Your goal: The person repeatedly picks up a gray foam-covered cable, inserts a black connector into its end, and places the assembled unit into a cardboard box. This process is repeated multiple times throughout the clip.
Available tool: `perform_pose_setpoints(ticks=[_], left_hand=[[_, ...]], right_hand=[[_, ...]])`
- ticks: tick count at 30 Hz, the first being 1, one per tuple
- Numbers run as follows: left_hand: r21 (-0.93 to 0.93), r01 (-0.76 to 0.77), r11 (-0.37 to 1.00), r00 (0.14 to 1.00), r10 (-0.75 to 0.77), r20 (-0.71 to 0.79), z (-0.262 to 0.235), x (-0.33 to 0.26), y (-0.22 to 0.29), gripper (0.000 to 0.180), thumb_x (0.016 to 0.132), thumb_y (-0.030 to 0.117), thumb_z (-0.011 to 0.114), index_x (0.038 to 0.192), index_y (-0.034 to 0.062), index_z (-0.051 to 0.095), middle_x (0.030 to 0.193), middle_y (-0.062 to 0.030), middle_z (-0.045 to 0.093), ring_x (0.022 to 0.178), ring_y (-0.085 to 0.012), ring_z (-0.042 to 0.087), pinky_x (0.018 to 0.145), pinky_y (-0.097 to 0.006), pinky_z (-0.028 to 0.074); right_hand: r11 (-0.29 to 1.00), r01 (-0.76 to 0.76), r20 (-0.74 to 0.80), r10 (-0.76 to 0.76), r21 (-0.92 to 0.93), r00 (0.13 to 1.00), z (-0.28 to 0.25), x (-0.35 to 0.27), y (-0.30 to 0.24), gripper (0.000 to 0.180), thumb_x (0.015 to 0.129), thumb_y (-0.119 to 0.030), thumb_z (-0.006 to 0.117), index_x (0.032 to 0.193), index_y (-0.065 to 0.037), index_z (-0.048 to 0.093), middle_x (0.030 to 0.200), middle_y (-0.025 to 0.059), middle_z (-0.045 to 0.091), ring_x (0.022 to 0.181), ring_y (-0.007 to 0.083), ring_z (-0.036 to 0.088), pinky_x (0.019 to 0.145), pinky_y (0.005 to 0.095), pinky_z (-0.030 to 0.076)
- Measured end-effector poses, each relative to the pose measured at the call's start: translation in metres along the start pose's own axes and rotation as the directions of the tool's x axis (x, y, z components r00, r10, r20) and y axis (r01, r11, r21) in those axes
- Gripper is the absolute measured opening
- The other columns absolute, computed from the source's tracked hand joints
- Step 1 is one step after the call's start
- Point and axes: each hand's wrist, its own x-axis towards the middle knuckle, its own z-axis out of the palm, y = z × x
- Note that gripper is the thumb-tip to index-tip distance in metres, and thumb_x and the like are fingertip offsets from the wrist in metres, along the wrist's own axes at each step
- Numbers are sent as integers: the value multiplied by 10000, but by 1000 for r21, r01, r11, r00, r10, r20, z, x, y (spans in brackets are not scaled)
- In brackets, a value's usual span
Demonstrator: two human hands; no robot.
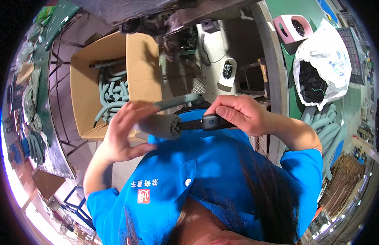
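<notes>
My right hand [242, 114] is closed on a black plastic fitting [214, 122] with a blue round spot, its thumb along the top. From the fitting a dark bar runs left into a thick grey foam sleeve [165, 125], blurred at its left end. My left hand [123, 132] is beside that end, thumb and fingers spread around it with a visible gap; it is smeared by motion. Close to its fingertips lies a grey-green foam-covered tube [179, 101], pointing right. Whether the tube and the sleeve are one piece is hidden.
A cardboard box [143, 67] with several grey-green foam tubes stands ahead on the left. A dark machine [177, 20] overhangs the front. To the right, a green table holds a pink container [284, 25], a white sack [334, 61] of black parts and foam tubes [326, 126].
</notes>
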Motion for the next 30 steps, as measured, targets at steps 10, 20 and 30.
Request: perform_pose_setpoints(ticks=[10, 20, 30], left_hand=[[-454, 124, 882, 773, 202, 602, 13, 56, 10, 416, 806, 323, 687, 1082, 38, 559, 955, -155, 615, 853, -315, 606, 726, -363, 476], [-191, 336, 922, 888, -243, 390, 32, 44, 29, 514, 630, 81, 702, 1116, 60, 535, 925, -151, 632, 825, -302, 651, 727, -366, 507], [-205, 193, 960, 981, -185, 55, 59, -5, -34, 298, 581, 175, 790, 762, 43, 594, 664, -118, 586, 605, -275, 609, 545, -338, 458]], right_hand=[[993, 90, 33, -88, -70, 996, 1, -15, -10, 334, 991, -287, 439, 1060, -16, 622, 687, 1, 543, 630, 54, 457, 556, 229, 367], [991, 129, -56, -127, 35, 990, -23, -2, 7, 391, 994, -325, 416, 985, -8, 646, 678, -20, 527, 626, 26, 426, 569, 195, 332], [979, 149, 96, -136, -139, 986, -40, 1, -10, 304, 983, -317, 432, 1071, -78, 597, 740, 35, 614, 649, 122, 563, 619, 275, 448]])
